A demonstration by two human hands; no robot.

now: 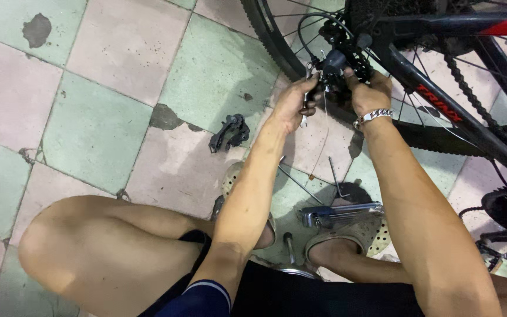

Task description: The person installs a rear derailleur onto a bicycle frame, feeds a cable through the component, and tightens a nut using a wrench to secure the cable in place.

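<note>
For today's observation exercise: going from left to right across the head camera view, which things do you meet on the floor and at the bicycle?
Dark stain on the tile → loose black derailleur part on the floor → left hand → derailleur on the bicycle → right hand → bicycle chain.

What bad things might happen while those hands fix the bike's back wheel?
The left hand and right hand work at the derailleur, close to spokes and chain; fingers might get pinched or greasy. The loose cable hanging below could snag. The hex key and tools on the floor lie beside the feet, easy to step on.
</note>
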